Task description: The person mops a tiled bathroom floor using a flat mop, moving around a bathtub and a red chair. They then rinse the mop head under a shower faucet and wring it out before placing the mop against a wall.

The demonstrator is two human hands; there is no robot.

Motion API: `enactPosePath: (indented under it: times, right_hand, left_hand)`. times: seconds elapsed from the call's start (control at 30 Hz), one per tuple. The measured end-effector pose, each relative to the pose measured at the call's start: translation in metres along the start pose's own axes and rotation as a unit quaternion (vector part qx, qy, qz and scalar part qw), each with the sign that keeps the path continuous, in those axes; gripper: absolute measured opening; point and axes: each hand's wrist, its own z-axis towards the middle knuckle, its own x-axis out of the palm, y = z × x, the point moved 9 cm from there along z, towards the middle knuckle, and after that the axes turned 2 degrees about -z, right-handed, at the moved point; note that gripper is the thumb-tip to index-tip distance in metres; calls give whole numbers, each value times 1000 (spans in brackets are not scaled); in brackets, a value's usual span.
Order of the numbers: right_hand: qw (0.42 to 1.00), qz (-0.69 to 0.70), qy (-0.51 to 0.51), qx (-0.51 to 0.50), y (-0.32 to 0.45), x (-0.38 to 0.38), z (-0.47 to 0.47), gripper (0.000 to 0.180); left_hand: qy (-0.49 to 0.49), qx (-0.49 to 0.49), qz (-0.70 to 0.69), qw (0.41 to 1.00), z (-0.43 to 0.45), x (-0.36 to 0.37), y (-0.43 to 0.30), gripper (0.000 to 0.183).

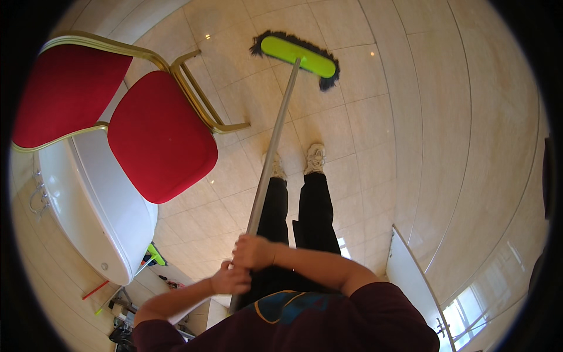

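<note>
A long metal pole (273, 149) runs from the person's waist up to a broom head (298, 56) with a lime-green back and dark bristles, which rests on the tiled floor. My right hand (254, 252) is wrapped around the pole's upper part. Just below it in the picture, my left hand (231, 280) grips the same pole, close against the right. The pole's far end is partly hidden by the hands and the dark shirt. Both shoes stand on the tiles, one partly behind the pole.
A chair with a red seat (162, 141) and gold frame stands at left, beside a white bathtub (110, 211) with a faucet. Another green-headed broom (155, 255) is past the tub. A tiled wall (440, 110) rises at right; a white door (409, 273) is lower right.
</note>
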Motion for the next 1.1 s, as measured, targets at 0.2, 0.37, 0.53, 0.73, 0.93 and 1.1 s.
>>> enactPosePath:
  times: [0.2,0.37,0.53,0.73,0.93,1.1]
  right_hand:
    - [995,-90,37,-18,-73,-47,-6,21]
    - [996,27,73,-40,0,11,4,18]
    - [981,106,141,-77,56,56,10,16]
    - [945,29,310,-104,-15,36,-1,22]
    - [950,-103,272,-111,-128,-56,20,14]
    - [953,-140,240,-123,-164,-149,9,8]
  left_hand:
    - [-125,-35,-64,990,47,2,69,11]
    - [-144,-69,-100,982,-11,2,3,10]
    - [-206,-149,-88,963,-55,5,-50,7]
    - [-241,-119,-50,962,2,12,13,10]
    - [-294,-104,61,948,107,-27,107,12]
    - [-307,-95,100,942,211,-40,126,13]
